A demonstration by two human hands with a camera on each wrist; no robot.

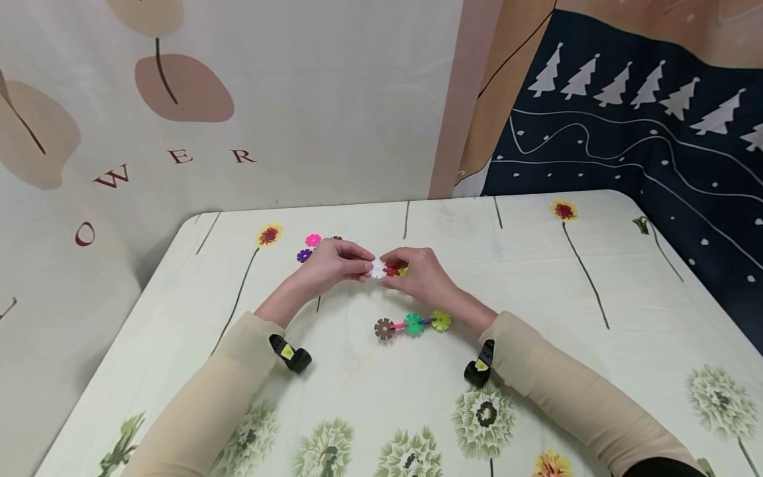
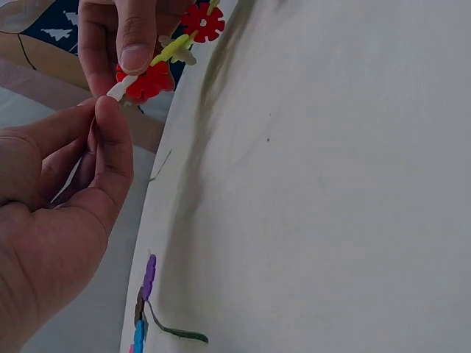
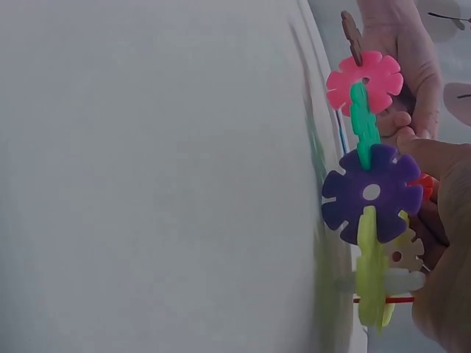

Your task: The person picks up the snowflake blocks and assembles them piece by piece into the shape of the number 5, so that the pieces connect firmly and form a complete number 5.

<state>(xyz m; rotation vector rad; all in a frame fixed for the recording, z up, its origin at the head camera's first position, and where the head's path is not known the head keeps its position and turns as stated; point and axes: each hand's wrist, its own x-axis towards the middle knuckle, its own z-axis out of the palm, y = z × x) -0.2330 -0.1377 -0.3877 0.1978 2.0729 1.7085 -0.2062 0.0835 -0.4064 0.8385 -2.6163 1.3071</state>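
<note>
Both hands meet over the table in the head view. My left hand (image 1: 334,268) pinches a white notched plastic disc (image 1: 378,268) between thumb and fingers. My right hand (image 1: 420,275) holds a red notched disc (image 2: 147,82) that joins the white one. Beyond it, a yellow disc (image 2: 175,48) seen edge-on and a second red disc (image 2: 203,22) follow in a row. Nearer to me lies a chain of interlocked discs: brown (image 1: 384,329), pink, green (image 1: 414,324), purple and yellow (image 1: 441,320). In the right wrist view its purple disc (image 3: 372,193) overlaps the hand's edge.
Behind the left hand lie more discs, among them a pink one (image 1: 312,240) and a purple one (image 1: 304,256), partly hidden by that hand. A flowered cloth covers the table (image 1: 536,278). Printed curtains (image 1: 334,99) hang at its far and left sides.
</note>
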